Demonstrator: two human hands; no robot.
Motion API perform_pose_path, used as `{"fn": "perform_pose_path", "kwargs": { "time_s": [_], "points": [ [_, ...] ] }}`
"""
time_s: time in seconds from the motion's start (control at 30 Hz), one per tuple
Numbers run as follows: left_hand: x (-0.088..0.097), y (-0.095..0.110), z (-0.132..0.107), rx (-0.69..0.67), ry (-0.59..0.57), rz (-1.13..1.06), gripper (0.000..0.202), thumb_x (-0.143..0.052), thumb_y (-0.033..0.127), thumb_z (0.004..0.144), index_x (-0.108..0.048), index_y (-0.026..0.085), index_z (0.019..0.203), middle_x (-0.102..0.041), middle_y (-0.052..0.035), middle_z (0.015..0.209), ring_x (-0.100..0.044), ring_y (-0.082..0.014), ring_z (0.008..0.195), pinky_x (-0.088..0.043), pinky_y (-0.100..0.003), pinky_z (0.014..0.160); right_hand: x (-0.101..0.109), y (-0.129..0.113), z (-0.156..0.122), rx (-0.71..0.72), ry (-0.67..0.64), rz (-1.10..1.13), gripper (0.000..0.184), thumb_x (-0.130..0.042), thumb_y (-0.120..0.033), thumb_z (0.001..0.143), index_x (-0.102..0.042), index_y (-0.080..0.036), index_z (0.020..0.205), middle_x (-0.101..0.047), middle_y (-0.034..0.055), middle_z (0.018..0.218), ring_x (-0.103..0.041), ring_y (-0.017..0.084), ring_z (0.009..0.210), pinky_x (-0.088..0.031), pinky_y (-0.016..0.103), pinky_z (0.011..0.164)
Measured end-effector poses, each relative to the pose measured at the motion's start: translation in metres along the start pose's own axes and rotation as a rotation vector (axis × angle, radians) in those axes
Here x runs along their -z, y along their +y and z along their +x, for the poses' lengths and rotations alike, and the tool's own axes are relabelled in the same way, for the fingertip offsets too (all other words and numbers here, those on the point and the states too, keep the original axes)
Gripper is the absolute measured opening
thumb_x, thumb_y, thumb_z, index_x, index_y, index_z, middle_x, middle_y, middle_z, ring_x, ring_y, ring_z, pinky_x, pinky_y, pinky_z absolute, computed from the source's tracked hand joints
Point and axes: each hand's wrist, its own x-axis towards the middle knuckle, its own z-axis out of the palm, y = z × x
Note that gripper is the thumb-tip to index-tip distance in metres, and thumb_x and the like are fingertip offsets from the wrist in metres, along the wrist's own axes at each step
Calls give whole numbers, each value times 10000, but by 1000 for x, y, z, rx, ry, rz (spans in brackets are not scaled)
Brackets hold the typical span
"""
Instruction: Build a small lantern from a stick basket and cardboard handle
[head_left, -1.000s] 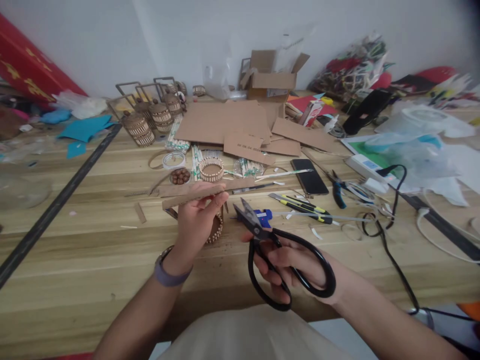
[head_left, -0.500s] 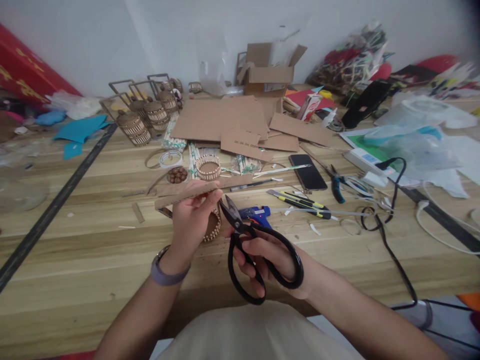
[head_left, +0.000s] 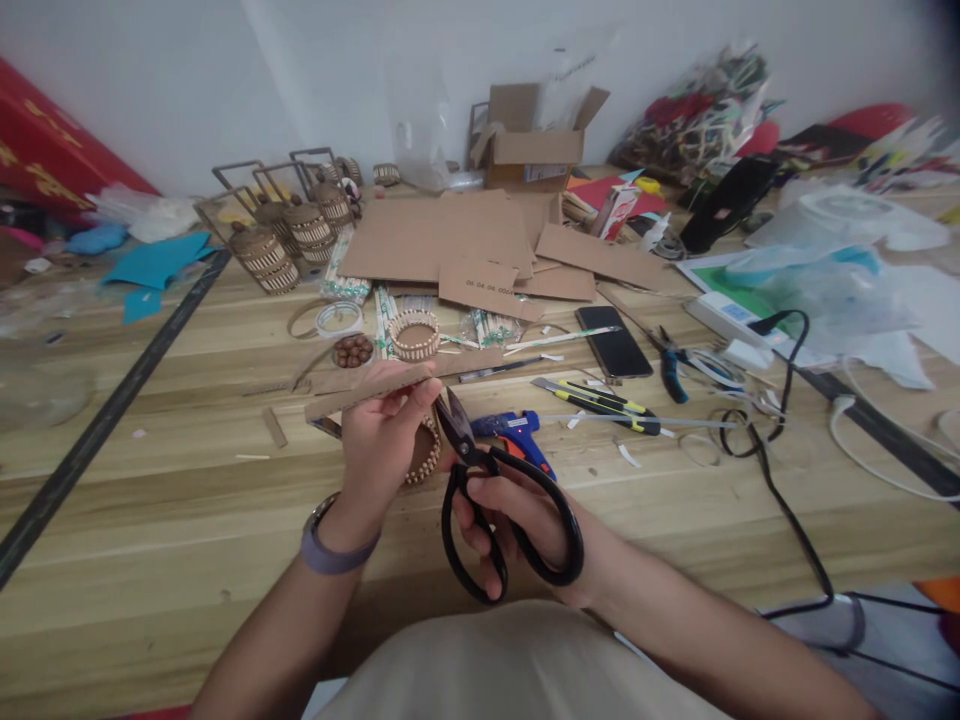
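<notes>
Hanging behind the bench's [head_left: 187,560] front edge, a cardboard strip [head_left: 364,393] is pinched by the left hand [head_left: 382,430], scissors [head_left: 465,450] gripped slightly open by the right hand [head_left: 517,510]; the stick ring [head_left: 414,348] seems assembled, the strip untrimmed.

dim, soft light; pale streak down the wall [head_left: 337,60]; edges stretched, upper-right corner darkened.

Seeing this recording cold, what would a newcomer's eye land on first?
Probably the big black-handled scissors in the right hand, low in the middle of the view, their tips close to the left hand, which pinches a cardboard strip. Farther back, flat brown cardboard sheets fill the middle, with small striped containers to their left. The bright red panel in the upper left corner also stands out.
</notes>
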Motion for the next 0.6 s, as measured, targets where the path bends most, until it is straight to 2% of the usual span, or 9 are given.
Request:
{"fn": "perform_pose_path", "kwargs": {
  "time_s": [0.13, 0.37, 0.5, 0.6],
  "points": [
    [0, 1, -1, 18, -4, 14, 157, -810, 374, 811, -773, 227, 852, -731, -9, 897, -678, -167, 890, -550, -297, 830, -2, 0, 2, 10, -30, 68, 374, -743, -482, 774, -588, -213, 983, -576, -34, 676, -508, 118, 537, -485, 202, 346],
    [1, 2, -3, 16, -37, 9, 109, -784, 341, 844, -770, 238, 878, -734, -14, 929, -681, -178, 912, -553, -323, 870, -3, -9, 9, -59, -25, 72, 446, -758, -564, 750, -605, -210, 975, -555, -49, 633, -468, 103, 481, -471, 211, 332],
    [1, 4, -3, 27, -46, 27, 61, -761, 300, 857, -774, 246, 882, -731, -7, 926, -675, -170, 915, -546, -299, 864, -2, -11, 15, -100, -9, 38, 466, -696, -610, 802, -640, -208, 1031, -543, -55, 617, -453, 101, 444, -450, 222, 334],
    [1, 6, -3, 30, -47, 32, 49, -750, 276, 853, -772, 240, 878, -727, -8, 924, -676, -166, 918, -549, -295, 871, -1, -10, 18, -92, -15, 30, 477, -698, -654, 785, -667, -222, 982, -539, -54, 599, -425, 96, 408, -439, 240, 334]
  ]
}}
